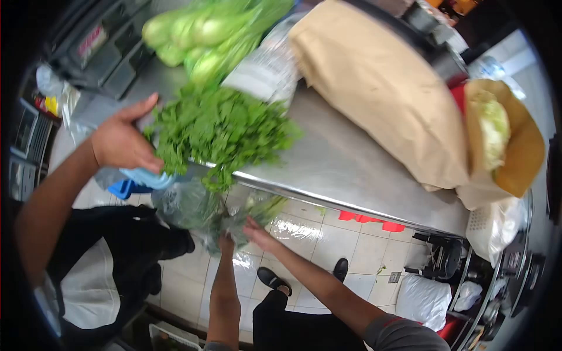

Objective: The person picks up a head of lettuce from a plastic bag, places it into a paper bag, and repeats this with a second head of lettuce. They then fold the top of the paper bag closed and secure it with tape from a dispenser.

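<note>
Below the table's front edge, my left hand [226, 241] is closed on a clear plastic bag [190, 205] with dark greens inside. My right hand [259, 235] grips the right side of the plastic, beside some pale green stalks [266, 206]; its fingertips are partly hidden and blurred. Just above the bag, a bunch of leafy herbs [225, 126], like parsley or celery leaf, lies at the steel table's edge with some leaves hanging over. Another person's hand [126, 137] is beside the herbs at left, fingers apart.
On the steel table [351, 158] lie bagged pale green vegetables [211, 35] and a large brown paper bag [380, 88]. An open paper bag [521, 140] with a leafy vegetable stands at right. A blue container [126, 188] is at left, below the edge. A white bag [424, 301] sits lower right.
</note>
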Demonstrator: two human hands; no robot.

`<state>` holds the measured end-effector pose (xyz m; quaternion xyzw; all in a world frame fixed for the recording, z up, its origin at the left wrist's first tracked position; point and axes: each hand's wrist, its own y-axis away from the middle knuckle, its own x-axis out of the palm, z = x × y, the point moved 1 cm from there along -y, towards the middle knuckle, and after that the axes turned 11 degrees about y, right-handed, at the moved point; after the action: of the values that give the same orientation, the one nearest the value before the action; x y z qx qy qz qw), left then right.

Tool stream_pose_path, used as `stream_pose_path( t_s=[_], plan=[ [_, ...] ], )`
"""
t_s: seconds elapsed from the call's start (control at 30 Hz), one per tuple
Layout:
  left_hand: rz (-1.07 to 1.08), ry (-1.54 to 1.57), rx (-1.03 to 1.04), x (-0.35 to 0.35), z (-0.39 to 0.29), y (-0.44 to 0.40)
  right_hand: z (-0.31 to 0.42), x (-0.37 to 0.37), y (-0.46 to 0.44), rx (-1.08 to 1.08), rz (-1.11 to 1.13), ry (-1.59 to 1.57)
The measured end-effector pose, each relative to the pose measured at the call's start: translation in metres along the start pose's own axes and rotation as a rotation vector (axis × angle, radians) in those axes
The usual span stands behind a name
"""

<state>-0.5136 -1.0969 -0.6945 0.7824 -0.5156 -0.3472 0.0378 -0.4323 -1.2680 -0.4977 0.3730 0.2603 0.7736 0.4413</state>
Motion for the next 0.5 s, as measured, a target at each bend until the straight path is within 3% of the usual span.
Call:
stream_pose_path(
  t_s=[0.07, 0.1, 0.13, 0.17, 0.2, 0.27, 0.33, 0.4, 0.5],
  plan=[
    [-0.062, 0.022, 0.306, -0.023, -0.008, 0.039, -0.019, 0.000, 0.034, -0.108, 0.075, -0.004],
    [-0.133, 0.308, 0.082, -0.028, -0.007, 0.052, -0.013, 0.003, 0.075, -0.063, 0.087, 0.011],
    [-0.150, 0.400, 0.055, -0.032, 0.001, 0.063, 0.001, 0.003, 0.120, 0.003, 0.087, 0.083],
    [-0.138, 0.355, -0.063, -0.049, -0.036, 0.093, -0.004, -0.004, 0.158, -0.061, 0.159, -0.035],
    [0.223, 0.767, -0.311, -0.071, -0.036, 0.115, -0.011, -0.015, 0.195, -0.122, 0.178, 0.006],
    [0.350, 0.616, -0.396, -0.093, -0.103, 0.165, 0.015, -0.025, 0.290, -0.146, 0.072, 0.129],
    [0.532, 0.549, -0.413, -0.116, -0.171, 0.212, 0.049, -0.035, 0.369, -0.086, -0.087, 0.177],
    [0.762, 0.529, -0.415, -0.139, -0.253, 0.256, 0.077, -0.051, 0.433, -0.184, -0.203, 0.120],
    [0.889, 0.485, -0.269, -0.152, -0.348, 0.292, 0.150, -0.066, 0.515, -0.546, -0.443, 0.220]
  ],
)
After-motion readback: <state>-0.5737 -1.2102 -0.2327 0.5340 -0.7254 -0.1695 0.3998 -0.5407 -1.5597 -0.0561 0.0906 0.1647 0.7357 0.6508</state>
